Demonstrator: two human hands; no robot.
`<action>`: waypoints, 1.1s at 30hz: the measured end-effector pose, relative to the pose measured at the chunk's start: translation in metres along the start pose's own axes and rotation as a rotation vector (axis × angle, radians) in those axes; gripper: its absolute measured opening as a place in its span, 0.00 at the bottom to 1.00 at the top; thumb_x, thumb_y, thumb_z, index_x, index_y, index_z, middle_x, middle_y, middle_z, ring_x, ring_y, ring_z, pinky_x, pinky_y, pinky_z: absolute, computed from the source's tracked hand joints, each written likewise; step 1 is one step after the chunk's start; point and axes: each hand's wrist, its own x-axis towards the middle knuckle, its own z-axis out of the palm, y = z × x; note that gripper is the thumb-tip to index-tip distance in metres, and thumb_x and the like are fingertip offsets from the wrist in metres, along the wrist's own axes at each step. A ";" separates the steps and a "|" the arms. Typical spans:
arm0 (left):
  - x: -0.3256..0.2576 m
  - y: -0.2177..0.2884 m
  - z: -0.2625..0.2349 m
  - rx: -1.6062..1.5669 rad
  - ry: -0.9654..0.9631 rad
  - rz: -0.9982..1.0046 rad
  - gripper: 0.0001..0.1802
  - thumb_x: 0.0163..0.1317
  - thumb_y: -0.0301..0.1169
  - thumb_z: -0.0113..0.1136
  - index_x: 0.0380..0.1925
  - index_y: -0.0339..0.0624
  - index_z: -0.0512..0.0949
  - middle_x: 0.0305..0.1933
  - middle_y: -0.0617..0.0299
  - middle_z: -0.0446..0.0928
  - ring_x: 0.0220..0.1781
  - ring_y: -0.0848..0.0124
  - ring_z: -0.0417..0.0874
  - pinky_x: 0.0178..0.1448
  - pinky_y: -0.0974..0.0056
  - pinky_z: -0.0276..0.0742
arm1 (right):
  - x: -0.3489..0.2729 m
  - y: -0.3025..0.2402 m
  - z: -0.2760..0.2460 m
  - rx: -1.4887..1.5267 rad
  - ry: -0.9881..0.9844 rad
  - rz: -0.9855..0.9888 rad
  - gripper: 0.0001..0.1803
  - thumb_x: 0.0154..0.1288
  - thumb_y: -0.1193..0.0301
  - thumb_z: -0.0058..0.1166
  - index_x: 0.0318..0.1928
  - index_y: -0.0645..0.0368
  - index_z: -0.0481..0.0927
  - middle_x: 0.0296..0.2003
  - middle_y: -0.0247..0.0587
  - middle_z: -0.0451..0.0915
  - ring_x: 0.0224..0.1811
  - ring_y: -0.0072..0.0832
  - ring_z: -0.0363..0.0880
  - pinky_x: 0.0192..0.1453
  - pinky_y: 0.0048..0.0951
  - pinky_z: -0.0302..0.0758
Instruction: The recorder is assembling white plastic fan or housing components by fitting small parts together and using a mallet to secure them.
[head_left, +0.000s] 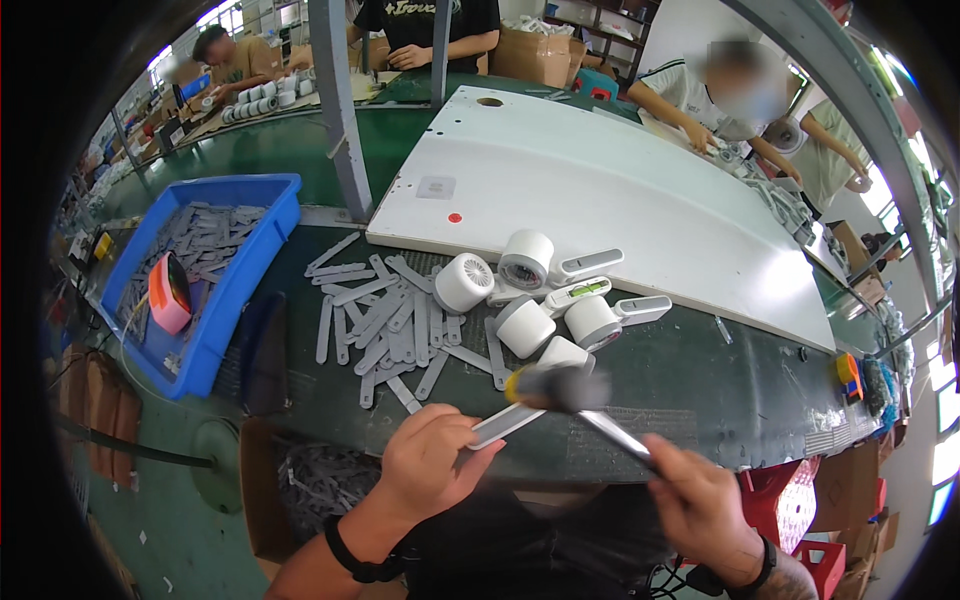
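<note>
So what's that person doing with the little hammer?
The person's right hand grips a small hammer, blurred with motion, above a flat grey strip that the left hand holds at the near edge of the green table. More grey strips lie in a heap beyond, beside white round fan-like parts. A blue bin on the left holds more strips. Other people work at the far benches.

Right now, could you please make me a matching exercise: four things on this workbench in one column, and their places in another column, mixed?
Things:
1. small hammer
2. flat grey strip
3. blue bin
4. big white panel

Places:
A. far left of the bench
B. in the right hand
C. behind the white round parts
D. in the left hand

Pairs: 1-B, 2-D, 3-A, 4-C
</note>
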 end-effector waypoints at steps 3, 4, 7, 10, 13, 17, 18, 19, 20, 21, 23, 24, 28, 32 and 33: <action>-0.002 0.000 -0.001 -0.073 0.010 -0.122 0.22 0.60 0.27 0.87 0.45 0.39 0.80 0.39 0.54 0.88 0.38 0.53 0.89 0.41 0.55 0.86 | 0.005 -0.001 0.006 -0.017 -0.156 0.031 0.34 0.72 0.75 0.70 0.77 0.43 0.84 0.28 0.39 0.77 0.25 0.39 0.81 0.29 0.43 0.79; -0.003 0.000 -0.001 -0.079 -0.004 -0.138 0.26 0.59 0.26 0.88 0.48 0.38 0.77 0.40 0.53 0.88 0.39 0.56 0.91 0.42 0.57 0.86 | 0.012 -0.007 -0.005 -0.080 -0.164 0.035 0.34 0.72 0.74 0.71 0.77 0.43 0.84 0.28 0.39 0.77 0.25 0.39 0.81 0.29 0.43 0.79; -0.005 -0.001 0.000 -0.086 -0.022 -0.143 0.33 0.58 0.25 0.90 0.54 0.38 0.73 0.42 0.51 0.88 0.41 0.60 0.93 0.44 0.60 0.87 | 0.009 -0.013 -0.012 -0.055 -0.093 0.028 0.34 0.72 0.74 0.71 0.77 0.42 0.84 0.28 0.38 0.77 0.25 0.39 0.81 0.29 0.43 0.79; -0.009 -0.001 0.000 -0.049 -0.039 -0.155 0.38 0.58 0.26 0.90 0.58 0.36 0.69 0.43 0.49 0.87 0.42 0.61 0.94 0.46 0.61 0.89 | 0.003 -0.012 -0.007 0.054 -0.048 -0.017 0.35 0.69 0.76 0.72 0.76 0.46 0.84 0.29 0.39 0.79 0.25 0.40 0.81 0.30 0.44 0.79; -0.016 0.000 -0.003 -0.046 -0.086 -0.249 0.41 0.57 0.26 0.91 0.60 0.35 0.67 0.44 0.49 0.87 0.42 0.60 0.95 0.48 0.60 0.91 | 0.007 -0.011 0.003 -0.096 -0.200 -0.090 0.33 0.73 0.72 0.71 0.77 0.41 0.85 0.27 0.34 0.76 0.23 0.36 0.80 0.27 0.40 0.78; -0.014 0.003 -0.003 -0.009 -0.085 -0.258 0.42 0.57 0.26 0.91 0.60 0.35 0.66 0.46 0.47 0.87 0.43 0.60 0.96 0.52 0.58 0.93 | 0.006 -0.016 0.002 -0.105 -0.176 -0.036 0.34 0.74 0.71 0.71 0.78 0.40 0.83 0.27 0.35 0.76 0.23 0.37 0.80 0.27 0.42 0.79; -0.014 0.004 -0.003 -0.011 -0.084 -0.255 0.42 0.57 0.26 0.91 0.60 0.35 0.66 0.46 0.47 0.87 0.43 0.60 0.96 0.52 0.58 0.93 | 0.000 -0.008 0.011 -0.023 -0.114 -0.050 0.34 0.74 0.71 0.71 0.79 0.40 0.83 0.27 0.35 0.76 0.23 0.37 0.80 0.27 0.41 0.79; -0.014 0.004 -0.002 -0.026 -0.077 -0.281 0.40 0.57 0.28 0.91 0.59 0.35 0.69 0.45 0.49 0.88 0.43 0.61 0.95 0.51 0.59 0.92 | -0.002 -0.003 0.016 0.060 -0.053 -0.065 0.34 0.74 0.71 0.71 0.79 0.41 0.83 0.26 0.36 0.76 0.23 0.38 0.80 0.27 0.41 0.79; -0.013 0.004 -0.002 -0.042 -0.071 -0.307 0.38 0.57 0.29 0.91 0.58 0.34 0.71 0.44 0.50 0.88 0.42 0.62 0.95 0.50 0.60 0.92 | -0.002 -0.001 0.016 0.058 -0.049 -0.063 0.34 0.74 0.71 0.71 0.79 0.41 0.83 0.26 0.36 0.76 0.23 0.38 0.80 0.27 0.41 0.79; -0.010 0.005 -0.004 -0.044 -0.074 -0.303 0.38 0.57 0.29 0.91 0.58 0.34 0.71 0.44 0.50 0.88 0.42 0.62 0.95 0.50 0.60 0.92 | 0.000 0.001 0.017 0.013 -0.129 -0.053 0.34 0.73 0.72 0.72 0.78 0.43 0.84 0.27 0.37 0.77 0.24 0.39 0.81 0.28 0.42 0.80; 0.004 0.007 -0.009 -0.023 -0.088 -0.286 0.27 0.60 0.32 0.89 0.53 0.35 0.82 0.40 0.55 0.90 0.38 0.66 0.93 0.43 0.64 0.87 | 0.004 0.005 0.015 -0.029 -0.203 -0.035 0.34 0.72 0.73 0.72 0.78 0.45 0.84 0.27 0.38 0.78 0.25 0.39 0.82 0.29 0.42 0.80; 0.007 0.007 -0.010 -0.027 -0.096 -0.283 0.27 0.60 0.32 0.89 0.53 0.35 0.82 0.40 0.55 0.90 0.38 0.66 0.93 0.43 0.64 0.87 | 0.004 0.008 0.010 -0.016 -0.129 -0.011 0.34 0.72 0.74 0.72 0.77 0.47 0.84 0.28 0.40 0.80 0.26 0.41 0.83 0.31 0.43 0.81; 0.017 0.022 -0.021 -0.070 -0.174 -0.356 0.15 0.64 0.30 0.85 0.46 0.37 0.91 0.36 0.60 0.90 0.32 0.74 0.85 0.38 0.68 0.77 | -0.009 0.053 -0.002 0.060 0.166 0.102 0.31 0.72 0.78 0.69 0.75 0.58 0.85 0.45 0.53 0.92 0.42 0.47 0.91 0.50 0.41 0.87; 0.034 0.044 -0.029 -0.294 -0.234 -0.592 0.14 0.68 0.28 0.82 0.49 0.33 0.91 0.38 0.63 0.90 0.33 0.79 0.82 0.40 0.70 0.76 | -0.031 0.134 -0.022 -0.050 0.426 0.256 0.28 0.76 0.78 0.64 0.75 0.61 0.84 0.50 0.60 0.92 0.45 0.47 0.91 0.56 0.38 0.85; 0.041 0.045 -0.024 -0.393 -0.241 -0.638 0.14 0.70 0.28 0.81 0.50 0.32 0.91 0.38 0.63 0.90 0.35 0.79 0.83 0.41 0.70 0.78 | -0.039 0.166 -0.021 -0.095 0.508 0.248 0.28 0.78 0.77 0.65 0.76 0.55 0.85 0.47 0.55 0.91 0.42 0.44 0.90 0.52 0.38 0.85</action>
